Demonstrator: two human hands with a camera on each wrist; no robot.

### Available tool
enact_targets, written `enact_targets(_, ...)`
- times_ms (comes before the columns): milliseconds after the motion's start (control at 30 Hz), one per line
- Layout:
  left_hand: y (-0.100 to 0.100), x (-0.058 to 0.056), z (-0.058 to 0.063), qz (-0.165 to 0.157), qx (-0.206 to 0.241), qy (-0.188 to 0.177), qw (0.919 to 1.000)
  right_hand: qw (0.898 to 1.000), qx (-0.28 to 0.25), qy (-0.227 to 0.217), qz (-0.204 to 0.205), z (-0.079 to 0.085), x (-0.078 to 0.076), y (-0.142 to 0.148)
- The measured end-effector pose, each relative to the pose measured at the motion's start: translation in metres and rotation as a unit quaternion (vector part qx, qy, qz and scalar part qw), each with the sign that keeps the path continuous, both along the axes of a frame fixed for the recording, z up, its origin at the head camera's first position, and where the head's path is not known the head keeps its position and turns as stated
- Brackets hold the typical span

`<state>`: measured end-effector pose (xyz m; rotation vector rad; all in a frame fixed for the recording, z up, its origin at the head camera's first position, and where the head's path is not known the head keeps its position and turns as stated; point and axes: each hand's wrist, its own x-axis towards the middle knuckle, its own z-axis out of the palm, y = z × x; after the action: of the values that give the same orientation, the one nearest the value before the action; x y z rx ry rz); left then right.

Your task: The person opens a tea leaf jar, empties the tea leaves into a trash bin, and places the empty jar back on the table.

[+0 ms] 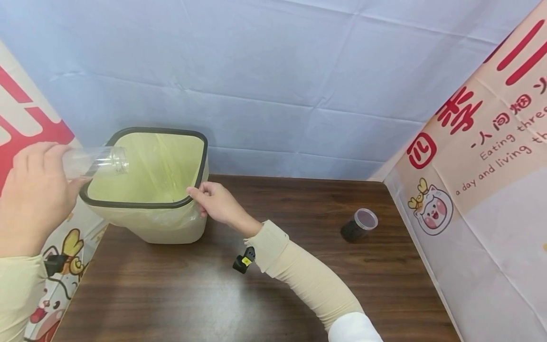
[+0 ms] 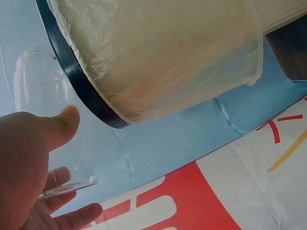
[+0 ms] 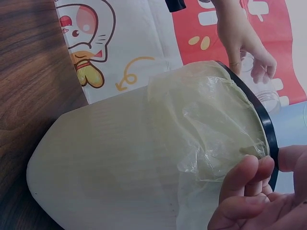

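Observation:
A clear plastic jar lies tipped on its side over the left rim of a cream trash bin, its mouth toward the bin's inside. My left hand grips the jar by its base end; in the left wrist view the thumb lies along its wall. The bin has a black rim and a thin yellowish liner folded over the outside. My right hand pinches the near right corner of the rim, thumb on the inner side and fingers outside on the liner.
A small jar with dark contents and a purplish lid stands on the brown wooden table at the right. A pale blue cloth backdrop rises behind, with printed panels at both sides.

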<state>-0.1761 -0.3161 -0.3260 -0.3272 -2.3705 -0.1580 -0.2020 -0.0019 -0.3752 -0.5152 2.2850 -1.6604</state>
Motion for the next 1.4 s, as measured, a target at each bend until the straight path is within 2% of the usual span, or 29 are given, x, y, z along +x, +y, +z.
enact_targets(67, 0.000, -0.001, -0.002, -0.003, -0.002, 0.023, 0.9997, 1.000, -0.001, -0.001, 0.001, 0.000, 0.000, 0.000)
enact_targets(167, 0.001, -0.001, -0.002, -0.001, -0.004, 0.037, 0.9993, 1.000, -0.002, -0.005, 0.003, 0.000, 0.000, 0.001)
enact_targets(467, 0.002, 0.000, -0.003, 0.003, -0.010, 0.031, 0.9995, 1.000, -0.001, -0.004, 0.005, -0.001, 0.000, 0.001)
enact_targets(600, 0.002, 0.001, -0.001, 0.002, -0.014, 0.010, 0.9999, 1.000, 0.000, -0.005, 0.003, 0.000, 0.000, 0.001)
enact_targets(733, 0.003, 0.003, 0.000, 0.007, 0.038, -0.052, 0.9979, 1.000, 0.004, -0.001, 0.004, 0.000, 0.000, 0.001)
enact_targets(867, 0.006, 0.006, 0.003, 0.010, 0.114, -0.106, 0.9877, 1.000, 0.004, 0.003, 0.007, 0.000, 0.000, 0.001)
enact_targets(1000, 0.007, 0.010, 0.005, -0.003, 0.148, -0.119, 0.9818, 1.000, 0.003, 0.004, 0.010, 0.000, 0.001, 0.001)
enact_targets(1167, 0.011, 0.012, 0.009, -0.030, 0.171, -0.111, 0.9786, 1.000, 0.003, 0.005, 0.009, 0.001, 0.001, 0.001)
enact_targets(1267, 0.011, 0.011, 0.009, -0.031, 0.187, -0.114, 0.9752, 1.000, 0.002, 0.005, 0.008, 0.002, 0.001, 0.001)
enact_targets(1400, 0.012, 0.012, 0.010, -0.016, 0.213, -0.131, 0.9679, 1.000, 0.002, 0.003, 0.006, 0.002, 0.000, 0.001)
